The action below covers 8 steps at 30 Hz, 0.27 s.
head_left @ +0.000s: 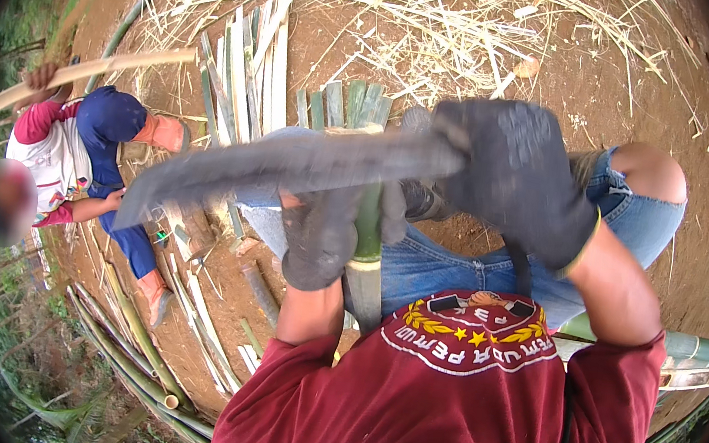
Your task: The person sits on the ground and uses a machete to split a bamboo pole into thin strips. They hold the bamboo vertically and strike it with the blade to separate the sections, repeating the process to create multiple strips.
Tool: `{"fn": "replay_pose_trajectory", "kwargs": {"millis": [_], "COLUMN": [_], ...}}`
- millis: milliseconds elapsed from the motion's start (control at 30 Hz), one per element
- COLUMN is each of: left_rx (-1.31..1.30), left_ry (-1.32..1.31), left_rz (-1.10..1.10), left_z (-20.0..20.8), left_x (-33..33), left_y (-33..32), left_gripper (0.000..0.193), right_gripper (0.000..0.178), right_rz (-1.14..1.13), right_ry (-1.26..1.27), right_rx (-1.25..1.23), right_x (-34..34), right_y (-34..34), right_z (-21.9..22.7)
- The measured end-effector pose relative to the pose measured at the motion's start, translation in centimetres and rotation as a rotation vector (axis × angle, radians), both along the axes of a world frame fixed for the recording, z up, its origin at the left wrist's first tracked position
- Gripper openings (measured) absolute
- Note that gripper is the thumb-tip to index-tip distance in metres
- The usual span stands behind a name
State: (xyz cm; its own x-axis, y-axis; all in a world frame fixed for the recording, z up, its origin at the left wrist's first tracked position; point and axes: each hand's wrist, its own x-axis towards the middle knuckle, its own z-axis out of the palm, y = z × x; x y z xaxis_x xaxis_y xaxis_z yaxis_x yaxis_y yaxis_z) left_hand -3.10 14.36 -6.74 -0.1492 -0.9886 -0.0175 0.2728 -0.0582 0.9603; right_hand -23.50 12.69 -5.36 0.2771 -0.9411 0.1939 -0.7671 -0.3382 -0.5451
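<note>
In the head view, my right hand point(517, 179), in a dark work glove, is closed round the handle of a machete point(291, 162). The long dark blade stretches leftward across the picture, slightly blurred, passing above my other hand. Gloved in the same way, my left hand point(322, 240) is wrapped round a green bamboo piece point(368, 232) that stands between my knees. The blade hides the upper end of that bamboo, so I cannot tell whether they touch.
Split bamboo strips point(254, 70) lie beyond my hands, with pale shavings point(448, 13) past them. At left a seated person point(57, 144) holds a long bamboo slat point(96, 74). Bamboo poles point(138, 354) lie at lower left, others point(698, 348) at right.
</note>
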Motion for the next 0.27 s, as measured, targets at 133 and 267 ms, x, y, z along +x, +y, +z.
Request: {"fn": "replay_pose_trajectory", "kwargs": {"millis": [133,267], "left_rx": [0.121,0.127], "left_ry": [-0.048,-0.052], "left_rz": [0.090,-0.197], "left_z": [2.0,1.3], "left_x": [0.6,0.9], "left_y": [1.0,-1.5], "left_gripper": [0.046,0.042], "right_gripper": [0.019,0.033], "right_rz": [-0.166,-0.297], "right_ry": [0.560,0.261], "right_rx": [0.125,-0.149], "right_x": [-12.6,-6.5], "right_y": [-4.6,-2.1], "right_z": [-12.9,-13.7]}}
